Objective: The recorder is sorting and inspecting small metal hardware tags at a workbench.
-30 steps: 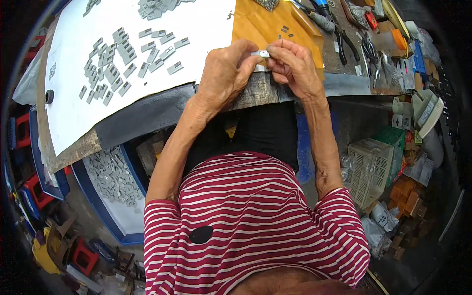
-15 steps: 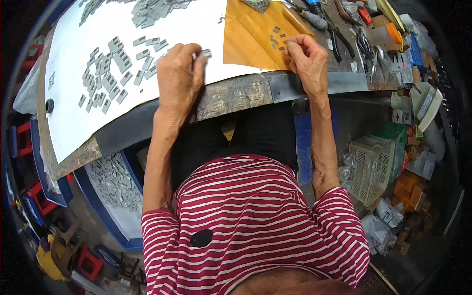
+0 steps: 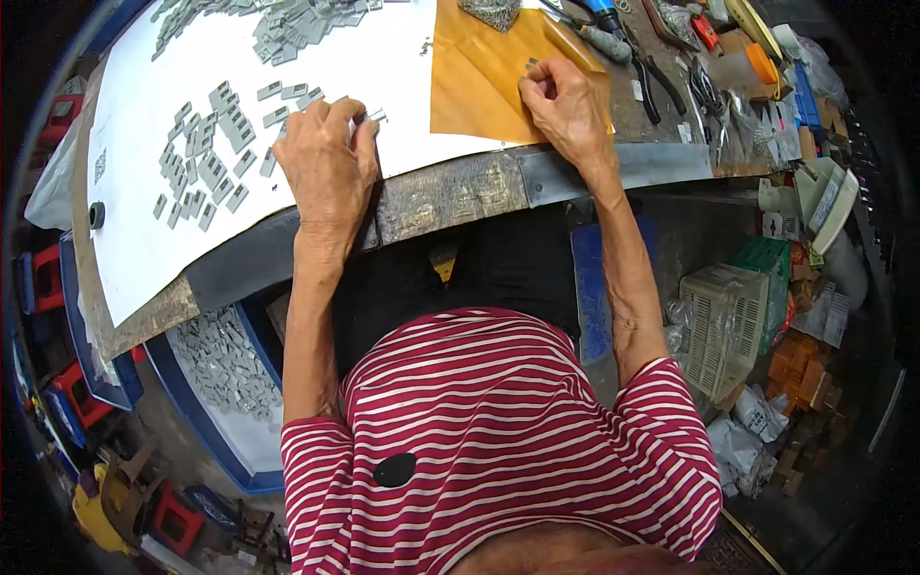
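Splitting up after meeting over one small gray block (image 3: 377,116) a second ago, two bare hands now work at separate spots on the counter (image 3: 450,201). The left hand (image 3: 328,163) has moved left across the white sheet (image 3: 139,206) with the block, while the right hand (image 3: 567,110) has gone to the orange paper (image 3: 470,101) in the upper middle of the frame — a change that suggests the joint handling of that block is over, each hand now having its own errand.

The left fingers are curled and narrow, knuckles up, beside loose gray blocks (image 3: 201,153) at upper left. The small block juts out just past the thumb and forefinger, above the counter's front edge; whether it is pinched or lying on the sheet cannot be told. The right fingers are drawn in close over the orange paper, thumb near forefinger. A few dark bits (image 3: 532,63) show just above that hand — whether one is between its fingertips is hidden. Pliers (image 3: 659,86) lie toward the upper right, well apart from the gray blocks.
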`<action>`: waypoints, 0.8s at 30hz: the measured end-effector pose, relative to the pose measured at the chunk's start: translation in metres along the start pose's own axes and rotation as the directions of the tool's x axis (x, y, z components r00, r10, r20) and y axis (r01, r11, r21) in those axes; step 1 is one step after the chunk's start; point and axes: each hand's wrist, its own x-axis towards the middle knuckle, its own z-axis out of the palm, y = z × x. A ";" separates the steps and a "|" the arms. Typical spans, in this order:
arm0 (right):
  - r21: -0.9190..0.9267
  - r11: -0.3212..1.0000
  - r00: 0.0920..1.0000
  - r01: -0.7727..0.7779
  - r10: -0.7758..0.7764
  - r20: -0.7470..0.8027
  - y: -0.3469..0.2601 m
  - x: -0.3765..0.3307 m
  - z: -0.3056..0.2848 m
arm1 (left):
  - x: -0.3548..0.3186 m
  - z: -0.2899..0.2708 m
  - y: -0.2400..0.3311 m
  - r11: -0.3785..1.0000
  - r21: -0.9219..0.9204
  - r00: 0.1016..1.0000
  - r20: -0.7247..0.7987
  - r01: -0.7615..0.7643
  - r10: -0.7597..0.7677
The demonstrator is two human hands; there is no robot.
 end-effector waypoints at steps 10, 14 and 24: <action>-0.036 0.999 1.000 0.018 -0.017 0.003 -0.004 0.003 0.005 | -0.003 -0.001 0.002 0.999 0.041 0.999 0.008 0.035 -0.036; 0.034 0.999 0.999 -0.007 0.008 -0.037 -0.005 0.001 0.003 | -0.003 -0.001 0.001 0.997 0.061 0.999 0.020 0.038 -0.039; 0.362 0.931 0.999 -0.047 0.034 0.043 -0.023 -0.004 -0.010 | 0.007 -0.005 0.017 0.974 -0.177 0.989 -0.086 -0.138 0.124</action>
